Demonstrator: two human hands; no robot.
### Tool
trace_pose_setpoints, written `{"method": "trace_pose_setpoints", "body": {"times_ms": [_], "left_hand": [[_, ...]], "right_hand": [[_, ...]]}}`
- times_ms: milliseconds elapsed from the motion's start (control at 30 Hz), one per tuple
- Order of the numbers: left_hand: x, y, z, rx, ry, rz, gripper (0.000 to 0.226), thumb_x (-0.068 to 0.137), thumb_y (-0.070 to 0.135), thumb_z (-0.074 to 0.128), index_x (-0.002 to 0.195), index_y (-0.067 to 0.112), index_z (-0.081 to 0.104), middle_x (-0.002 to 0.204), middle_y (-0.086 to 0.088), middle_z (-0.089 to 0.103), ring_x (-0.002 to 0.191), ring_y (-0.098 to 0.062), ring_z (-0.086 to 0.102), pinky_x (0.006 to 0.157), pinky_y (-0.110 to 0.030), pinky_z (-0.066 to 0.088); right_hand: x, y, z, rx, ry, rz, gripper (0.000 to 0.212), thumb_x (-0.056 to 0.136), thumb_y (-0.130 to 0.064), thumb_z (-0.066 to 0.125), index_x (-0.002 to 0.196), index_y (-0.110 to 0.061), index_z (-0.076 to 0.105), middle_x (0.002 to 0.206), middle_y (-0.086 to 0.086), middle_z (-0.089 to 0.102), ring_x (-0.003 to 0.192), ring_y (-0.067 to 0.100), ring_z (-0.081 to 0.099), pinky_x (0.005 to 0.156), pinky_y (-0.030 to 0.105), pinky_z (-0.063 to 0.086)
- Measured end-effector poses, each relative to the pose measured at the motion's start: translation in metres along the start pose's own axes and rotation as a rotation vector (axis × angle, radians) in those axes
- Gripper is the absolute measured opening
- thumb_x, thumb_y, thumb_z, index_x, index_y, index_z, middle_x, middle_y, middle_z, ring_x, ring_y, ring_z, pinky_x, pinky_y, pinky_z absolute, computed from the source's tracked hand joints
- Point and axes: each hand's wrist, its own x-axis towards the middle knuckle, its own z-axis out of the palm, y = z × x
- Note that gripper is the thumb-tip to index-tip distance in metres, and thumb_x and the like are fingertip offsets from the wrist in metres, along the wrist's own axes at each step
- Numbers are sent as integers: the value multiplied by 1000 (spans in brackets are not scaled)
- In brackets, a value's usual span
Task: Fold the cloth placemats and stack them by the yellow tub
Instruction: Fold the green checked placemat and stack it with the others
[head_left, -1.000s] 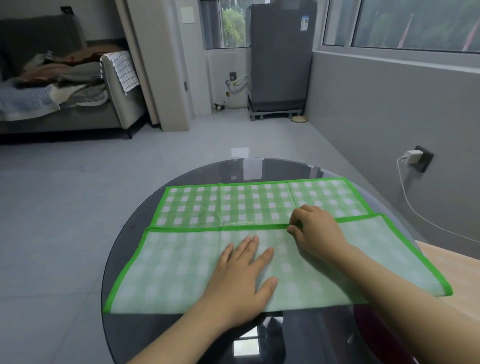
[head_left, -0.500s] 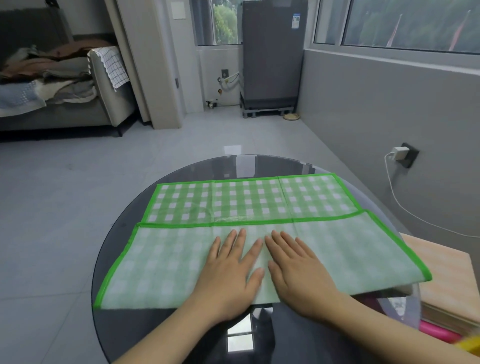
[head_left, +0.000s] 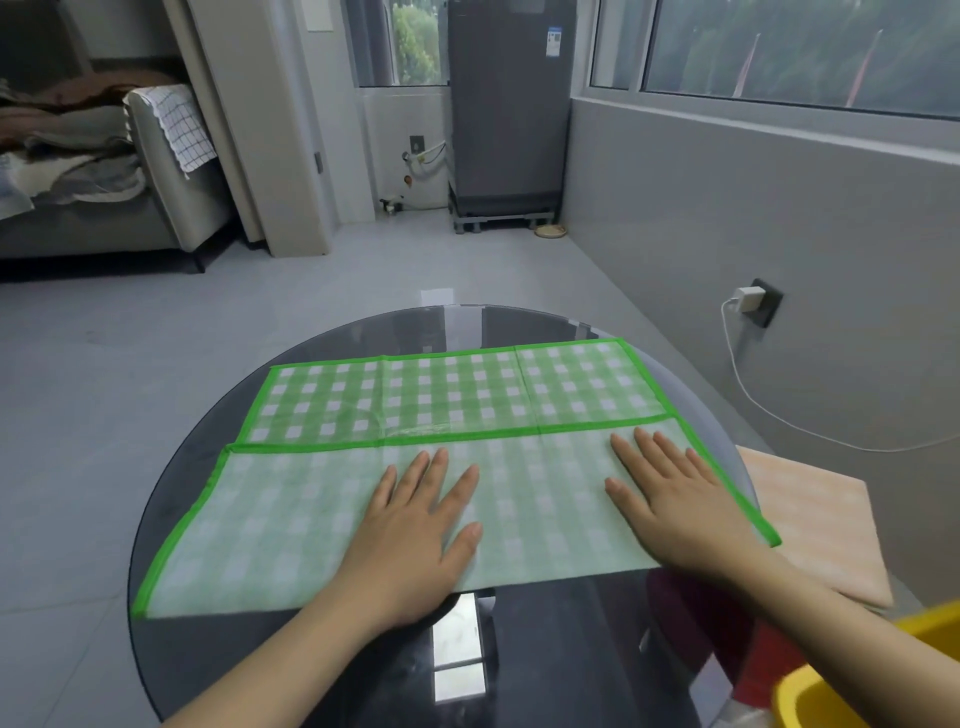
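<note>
Placemat (head_left: 467, 400), green-and-white check with bright green binding, lies spread on the round dark glass table (head_left: 171, 525). Its near half is doubled over toward the far side: the paler underside faces up nearest the person, and the folded flap's green edge runs left to right across the middle, leaving a strip of the brighter top side showing beyond it.

Head view, only one available:
- Left hand (head_left: 415, 535) lies flat, palm down, on the pale flap near its centre. Fingers straight and slightly spread, gripping nothing.
- Right hand (head_left: 670, 504) also flat, palm down, on the flap's right part, close to the right green border. Fingers extended, holding nothing.
- Hands are well apart, both pressing on the same folded layer.
- Flap's near-left corner reaches close to the table rim; its right corner hangs just past the rim.
- Yellow tub (head_left: 852, 680) is at the bottom right, below table level, only partly in frame.
- Just right of the table sits a peach-coloured flat surface (head_left: 815, 530), possibly a folded cloth or a low stool top; can't resolve which.
- Background: grey tiled floor, sofa (head_left: 156, 202) piled with laundry at the left, grey fridge (head_left: 506, 104) at the back wall, white charger (head_left: 745, 300) plugged into the right wall.
</note>
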Motion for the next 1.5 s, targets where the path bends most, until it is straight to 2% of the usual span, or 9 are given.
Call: {"method": "trace_pose_setpoints", "body": {"times_ms": [300,400,600,800,933,1067,1233,1333,1500], "left_hand": [[0,1,0,8,-2,3,85,66,63,-16,147,39,-12,156,5,-23,141,-10,-26,117,-38,-14],[-2,2,1,16,-12,26,85,66,63,-16,147,38,-13,155,4,-24,141,-11,-27,117,-38,-15],[-8,3,2,18,-13,80,80,69,63,-12,146,41,-13,156,5,-23,141,-10,-27,116,-38,-16],[-10,-20,0,-1,10,-20,84,65,69,-10,146,45,-8,156,14,-19,142,-5,-22,117,-38,-13],[-22,-67,-3,14,27,-180,90,62,82,-10,146,47,-6,155,16,-17,142,-4,-20,117,-39,-13],[-36,-101,-7,8,42,-245,105,50,89,-24,145,50,-4,153,19,-18,142,-4,-19,117,-41,-13],[-43,-106,-11,-4,30,-237,107,48,88,-26,145,48,-5,154,17,-18,142,-4,-20,117,-39,-14],[-41,-102,-14,-40,14,-247,107,51,92,-14,147,45,-2,156,14,-15,143,-7,-18,117,-42,-13],[-26,-82,-32,-55,26,-222,67,88,69,16,148,40,14,159,9,-5,146,-10,-6,118,-43,-9]], "right_hand": [[-1,-4,-4,3,11,40,62,95,-56,14,149,-30,-1,158,-1,-6,145,14,-8,119,34,-4],[-2,-25,-4,-6,53,-28,61,95,-55,15,150,-30,3,158,-1,-4,146,15,-6,119,35,-3],[-1,-71,5,65,45,-227,88,68,-63,-12,149,-32,5,158,-5,-5,145,11,-10,116,31,-8],[3,-73,14,43,12,-237,59,94,-57,11,148,-36,0,157,-9,-8,144,9,-12,118,32,-8],[3,-72,12,34,13,-242,57,95,-55,13,148,-37,-1,157,-10,-9,144,8,-13,118,31,-9],[3,-72,13,35,17,-248,71,82,-65,-3,148,-38,0,157,-11,-7,144,8,-12,118,31,-7],[2,-74,10,27,4,-232,58,96,-54,15,148,-36,1,158,-8,-6,144,10,-11,118,32,-6],[0,-77,6,36,-12,-225,57,97,-52,17,149,-34,3,158,-7,-4,145,11,-9,118,33,-5],[11,-82,-12,62,74,-251,53,96,-45,35,146,-28,26,156,-3,20,144,16,15,115,32,12]]}}
